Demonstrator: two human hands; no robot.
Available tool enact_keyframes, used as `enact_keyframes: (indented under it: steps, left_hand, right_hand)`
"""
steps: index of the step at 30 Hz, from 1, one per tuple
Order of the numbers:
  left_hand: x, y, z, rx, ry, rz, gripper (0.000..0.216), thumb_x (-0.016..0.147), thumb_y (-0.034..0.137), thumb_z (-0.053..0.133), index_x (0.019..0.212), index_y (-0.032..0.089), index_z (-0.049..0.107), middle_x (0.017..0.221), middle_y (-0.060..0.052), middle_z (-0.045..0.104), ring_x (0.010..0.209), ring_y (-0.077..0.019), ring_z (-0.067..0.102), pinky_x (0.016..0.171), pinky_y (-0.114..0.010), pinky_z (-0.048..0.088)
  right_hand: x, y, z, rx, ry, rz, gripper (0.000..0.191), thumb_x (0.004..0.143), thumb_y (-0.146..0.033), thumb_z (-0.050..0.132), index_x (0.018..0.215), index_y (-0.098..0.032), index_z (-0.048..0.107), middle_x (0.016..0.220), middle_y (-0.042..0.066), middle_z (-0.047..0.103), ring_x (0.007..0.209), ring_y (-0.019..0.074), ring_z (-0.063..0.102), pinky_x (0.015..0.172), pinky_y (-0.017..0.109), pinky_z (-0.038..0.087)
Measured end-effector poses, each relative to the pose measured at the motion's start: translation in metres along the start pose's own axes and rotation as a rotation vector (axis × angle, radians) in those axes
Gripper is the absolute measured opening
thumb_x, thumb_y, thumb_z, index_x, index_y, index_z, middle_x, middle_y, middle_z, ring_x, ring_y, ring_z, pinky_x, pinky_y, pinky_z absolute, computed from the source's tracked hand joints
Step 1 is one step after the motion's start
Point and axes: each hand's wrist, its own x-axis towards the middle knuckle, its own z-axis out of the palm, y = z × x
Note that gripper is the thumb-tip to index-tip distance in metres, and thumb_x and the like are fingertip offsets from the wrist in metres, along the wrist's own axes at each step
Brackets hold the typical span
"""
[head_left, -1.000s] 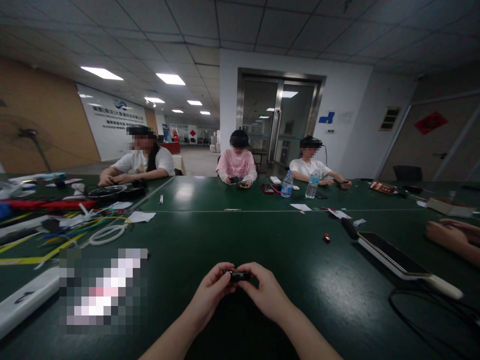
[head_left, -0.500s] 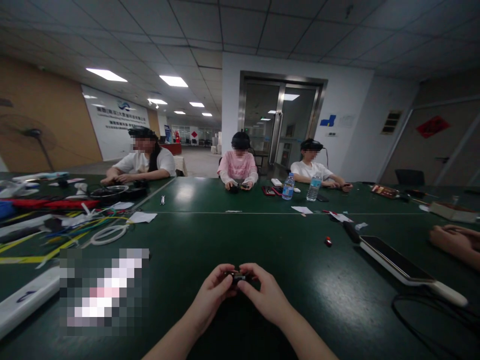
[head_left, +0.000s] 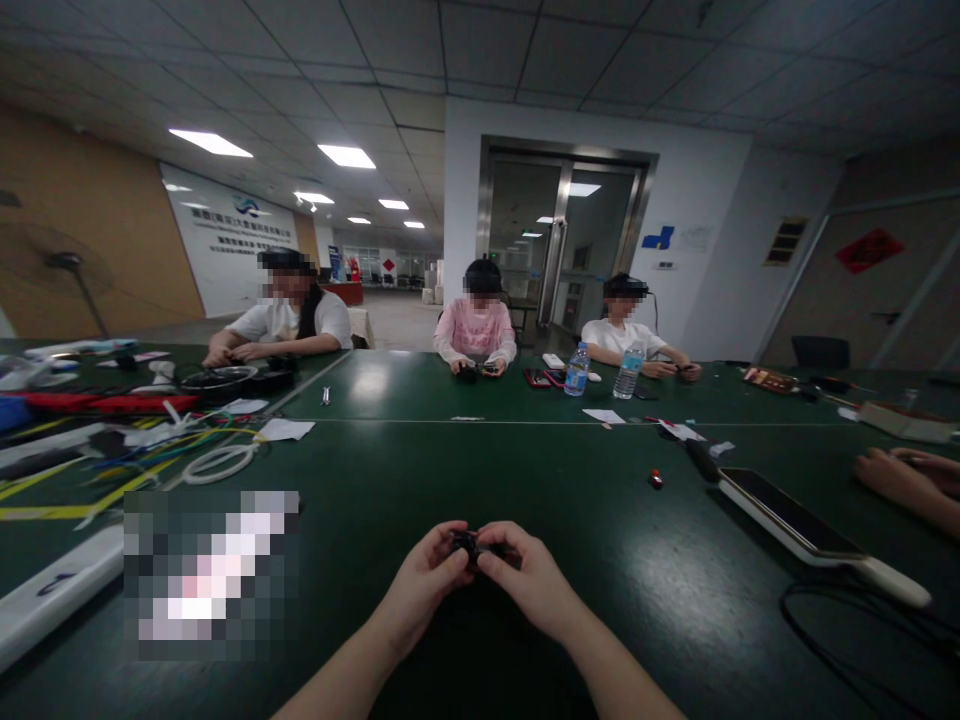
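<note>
Over the dark green table [head_left: 360,480], a small dark object [head_left: 471,545] sits between the fingertips of both hands. Its kind is too small and shadowed to make out. My left hand [head_left: 426,575] pinches it from the left, thumb on the near side and fingers curled behind. From the right, my right hand [head_left: 525,575] closes on it the same way. Fingers cover most of the object. Apart from the hands, to the right, lies a tiny red and silver piece [head_left: 655,479].
A phone on a white stand [head_left: 787,515] and a black cable [head_left: 832,625] lie right. Left are a white bar [head_left: 60,595], a coiled white cable [head_left: 219,464] and a small wrench [head_left: 325,396]. Water bottles [head_left: 577,370] stand farther off. Several people sit around; a co-worker's hands [head_left: 904,475] show right.
The small dark object has been turned between my fingertips and shows a different side. Both hands stay at nearly the same place, still pinching.
</note>
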Motion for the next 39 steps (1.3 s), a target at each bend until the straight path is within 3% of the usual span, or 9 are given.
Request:
enact_keyframes:
  steps: [7,16,27,31,39]
  left_hand:
    - [0.001,-0.002,0.001,0.017,0.012,0.020,0.034,0.065,0.024,0.072,0.095,0.020,0.058,0.087,-0.003,0.061,0.077,-0.0164,0.058,0.068,-0.028,0.045]
    - [0.001,-0.002,-0.001,-0.002,0.015,0.016,0.033,0.066,0.026,0.071,0.096,0.020,0.057,0.088,-0.003,0.060,0.076,-0.0156,0.059,0.068,-0.028,0.045]
    - [0.002,0.000,-0.006,-0.044,-0.012,-0.009,0.034,0.069,0.024,0.069,0.100,0.021,0.056,0.101,-0.006,0.060,0.080,-0.0174,0.059,0.072,-0.030,0.045]
    - [0.000,0.001,-0.003,-0.024,0.031,0.010,0.034,0.071,0.025,0.067,0.102,0.022,0.055,0.100,-0.005,0.060,0.080,-0.0169,0.059,0.070,-0.030,0.045]
    - [0.000,0.000,-0.004,-0.016,0.012,0.023,0.034,0.073,0.024,0.064,0.105,0.022,0.054,0.105,-0.006,0.059,0.081,-0.0177,0.059,0.069,-0.030,0.044]
  right_hand:
    - [0.001,0.005,0.003,0.036,0.021,-0.012,0.017,0.075,-0.032,0.059,0.087,-0.020,0.061,0.106,0.005,0.056,0.099,0.0205,0.054,0.086,0.034,0.042]
    - [0.009,0.011,-0.002,0.277,0.218,0.068,0.039,0.069,-0.045,0.063,0.097,-0.018,0.059,0.094,0.006,0.064,0.092,0.0215,0.059,0.087,0.038,0.043]
    - [0.008,0.010,-0.014,0.307,0.255,0.095,0.031,0.073,-0.038,0.062,0.097,-0.019,0.060,0.098,0.005,0.064,0.096,0.0200,0.057,0.087,0.035,0.043]
    - [0.009,0.011,-0.019,0.327,0.287,0.102,0.029,0.072,-0.038,0.063,0.095,-0.020,0.061,0.096,0.004,0.064,0.095,0.0199,0.057,0.086,0.034,0.042]
    - [0.010,0.016,-0.025,0.524,0.389,0.158,0.034,0.064,-0.039,0.070,0.092,-0.021,0.062,0.092,0.003,0.064,0.091,0.0194,0.057,0.082,0.033,0.042]
